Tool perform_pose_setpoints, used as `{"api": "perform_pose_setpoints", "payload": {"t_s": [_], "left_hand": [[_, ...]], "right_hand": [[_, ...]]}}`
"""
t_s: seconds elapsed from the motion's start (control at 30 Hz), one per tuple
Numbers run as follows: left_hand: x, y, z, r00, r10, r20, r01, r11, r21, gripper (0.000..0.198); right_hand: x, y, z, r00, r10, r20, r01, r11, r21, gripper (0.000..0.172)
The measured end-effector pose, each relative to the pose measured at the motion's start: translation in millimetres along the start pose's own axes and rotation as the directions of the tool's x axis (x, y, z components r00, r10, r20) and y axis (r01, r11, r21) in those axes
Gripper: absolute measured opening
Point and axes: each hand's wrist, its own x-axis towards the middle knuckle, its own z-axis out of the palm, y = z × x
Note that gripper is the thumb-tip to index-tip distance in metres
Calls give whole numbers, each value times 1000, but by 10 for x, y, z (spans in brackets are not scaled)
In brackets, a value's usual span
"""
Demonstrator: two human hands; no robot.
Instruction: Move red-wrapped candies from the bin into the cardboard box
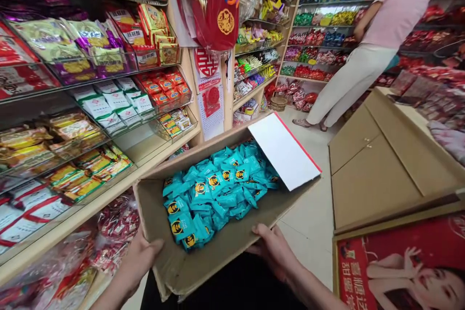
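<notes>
Box: an open cardboard box is held out at waist height in front of the person, tilted so its inside faces the camera, just beside the front edge of the shelves on the left.
Contents: small teal packets with a round yellow-and-black mark lie heaped in the middle and far part of the box; the near part of its bottom is bare.
Flap: a white flap with a red edge stands open on the far right side of the box, over the floor.
Left hand: the left hand grips the box at its near left corner, with the thumb on the rim and the fingers hidden behind the wall.
Right hand: the right hand grips the near right side of the box, with the fingers curled over the edge.
Shelves: the shelves on the left carry rows of bagged and boxed snacks; one stretch right next to the box has clear dividers.
Decoration: a red hanging decoration with a gold round mark hangs above the far end of the box.
Cabinet: a light wooden cabinet stands to the right, well apart from the box.
Poster: a red poster sits at the lower right, below the cabinet.
Other person: another person in a pink top and white trousers leans toward the far shelves, away from the box.
</notes>
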Motion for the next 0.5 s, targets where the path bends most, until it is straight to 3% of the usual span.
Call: {"api": "perform_pose_setpoints", "payload": {"t_s": [0.1,0.13,0.2,0.27,0.3,0.4,0.5], "left_hand": [[-23,3,-252,998,69,3,-69,995,69,44],[-31,18,-311,996,89,5,-89,990,108,43],[-42,68,-369,994,106,-4,-104,983,152,42],[-44,130,-372,995,100,-13,-97,984,152,48],[-45,157,-370,996,91,-9,-89,987,137,52],[-53,190,-408,999,40,26,-42,992,121,57],[-105,162,-521,991,124,-47,-107,958,267,42]], "right_hand": [[-128,-94,-52,975,210,77,-161,899,-407,22],[-151,-128,-55,980,184,78,-110,823,-557,24],[-129,-169,-11,982,-81,168,181,645,-742,25],[-7,-183,81,863,-403,305,469,413,-781,18],[80,-193,126,800,-491,345,527,299,-796,21],[320,-308,161,671,-673,310,435,19,-900,59],[394,-578,14,443,-845,300,283,-185,-941,60]]}}
